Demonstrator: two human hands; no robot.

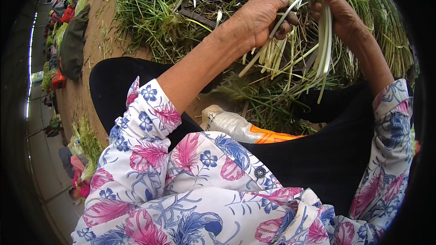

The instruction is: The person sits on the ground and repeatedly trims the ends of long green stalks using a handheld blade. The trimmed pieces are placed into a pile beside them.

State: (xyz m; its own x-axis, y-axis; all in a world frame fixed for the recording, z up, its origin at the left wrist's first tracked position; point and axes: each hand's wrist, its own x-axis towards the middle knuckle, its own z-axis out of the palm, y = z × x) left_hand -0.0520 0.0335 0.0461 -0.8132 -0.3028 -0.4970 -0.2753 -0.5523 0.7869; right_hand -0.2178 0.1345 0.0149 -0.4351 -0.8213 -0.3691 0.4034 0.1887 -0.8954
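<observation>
My left hand [272, 20] grips a single pale stalk [253, 62], whose lower end slants down to the left. The stalk's upper part runs to the fingertips of my right hand [335, 12]. That right hand also holds a bundle of white, peeled-looking stalks [324, 46], probably scallions or chives, hanging downward with uneven ends. Soil darkens the fingers of both hands. Behind and below them, unsorted green stalks [276, 54] lie in a loose layer. The tops of the held bundle run out of the upper edge of the view.
A thick heap of long green stalks [381, 27] lies at the right. Leafy trimmings [146, 10] cover a dark plastic crate [197, 17]. A white-and-orange sack [235, 124] rests by my legs. Across the dirt floor [98, 37], other people sit among more greens [87, 143].
</observation>
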